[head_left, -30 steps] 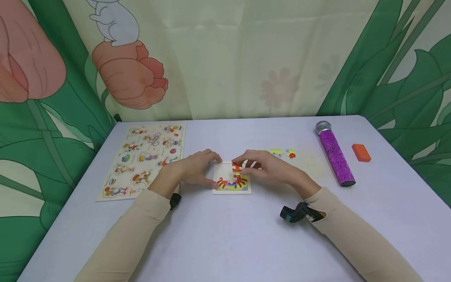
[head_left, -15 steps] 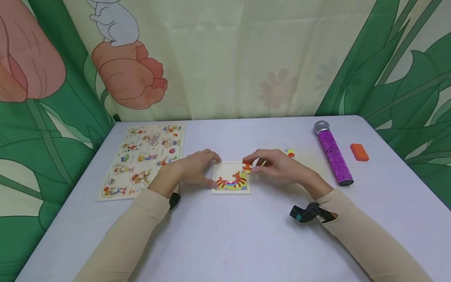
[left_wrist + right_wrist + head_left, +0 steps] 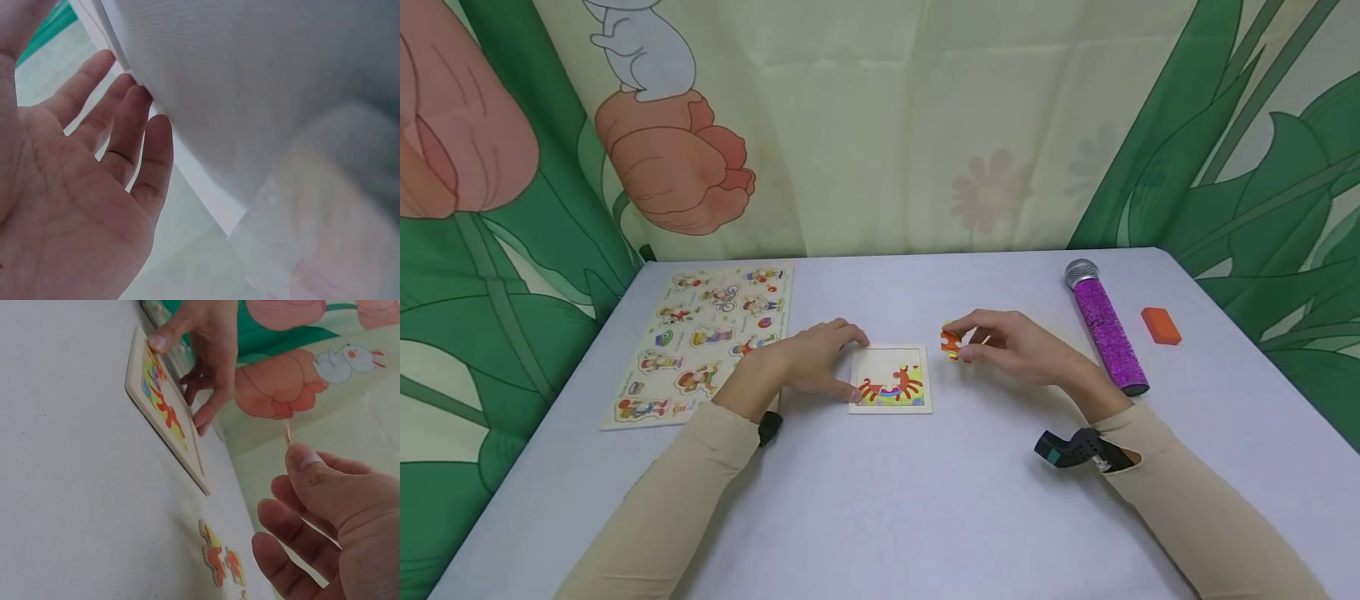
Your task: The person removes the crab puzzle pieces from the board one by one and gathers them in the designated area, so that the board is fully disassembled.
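Resting along the left side of the puzzle tray point(image 3: 891, 409), the left hand point(image 3: 816, 358) keeps its fingers spread, thumb at the near left corner and fingertips by the far one, probably so the tray cannot slide on the white table point(image 3: 865, 500). The tray lies flat in the middle of the scene; fitted pieces point(image 3: 891, 388) fill its near part, while its far part is plain. The right hand point(image 3: 1018, 350) holds a red-orange piece point(image 3: 951, 342) between thumb and fingertips, just right of the tray and off its rim, a light grip that seems chosen to leave most of the piece uncovered. Loose pieces point(image 3: 214, 555) lie on the table right of the tray; in the head view the right hand largely hides them. On the left, a large picture board point(image 3: 658, 388) lies flat, its near right corner covered by the left arm. A purple microphone point(image 3: 1107, 325) and an orange block point(image 3: 1161, 326) lie farther right, apart from the tray; the microphone's near end is just beyond the right wrist.
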Demonstrator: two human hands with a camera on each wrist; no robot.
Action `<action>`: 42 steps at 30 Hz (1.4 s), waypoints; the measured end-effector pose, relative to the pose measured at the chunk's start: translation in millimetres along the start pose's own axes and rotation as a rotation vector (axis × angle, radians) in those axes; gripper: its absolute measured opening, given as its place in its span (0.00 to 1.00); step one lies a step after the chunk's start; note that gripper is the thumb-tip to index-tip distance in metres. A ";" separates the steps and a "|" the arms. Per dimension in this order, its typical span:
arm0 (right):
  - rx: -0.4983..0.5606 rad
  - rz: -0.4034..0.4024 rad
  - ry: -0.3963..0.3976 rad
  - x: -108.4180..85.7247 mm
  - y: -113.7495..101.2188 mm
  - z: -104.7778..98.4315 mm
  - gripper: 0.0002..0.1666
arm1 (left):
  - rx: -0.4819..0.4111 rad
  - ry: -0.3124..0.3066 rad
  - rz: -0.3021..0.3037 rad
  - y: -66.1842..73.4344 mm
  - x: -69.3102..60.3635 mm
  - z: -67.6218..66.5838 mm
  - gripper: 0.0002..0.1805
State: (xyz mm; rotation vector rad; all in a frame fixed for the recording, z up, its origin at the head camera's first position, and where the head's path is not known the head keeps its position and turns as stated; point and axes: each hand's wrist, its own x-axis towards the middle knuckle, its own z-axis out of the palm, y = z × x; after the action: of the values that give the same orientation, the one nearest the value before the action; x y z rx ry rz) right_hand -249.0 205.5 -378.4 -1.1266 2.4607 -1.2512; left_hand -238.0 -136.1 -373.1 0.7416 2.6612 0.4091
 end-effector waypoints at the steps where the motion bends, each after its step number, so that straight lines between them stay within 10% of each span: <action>1: 0.014 0.007 -0.001 0.2 0.9 -1.0 0.21 | 0.001 0.001 -0.001 -0.6 -0.3 -0.1 0.43; 24: -0.174 0.214 0.017 -27.0 23.0 -26.2 0.20 | 0.007 -0.005 0.012 -0.7 2.5 0.1 0.44; 42: -0.302 0.195 -0.019 -32.7 29.7 -28.9 0.20 | 0.016 -0.002 0.020 0.6 -0.3 -0.7 0.43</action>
State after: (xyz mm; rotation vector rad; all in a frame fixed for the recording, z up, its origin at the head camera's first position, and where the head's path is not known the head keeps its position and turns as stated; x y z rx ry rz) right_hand -255.3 257.0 -388.3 -0.9227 2.7312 -0.8327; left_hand -237.8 -135.9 -372.2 0.7740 2.6602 0.3926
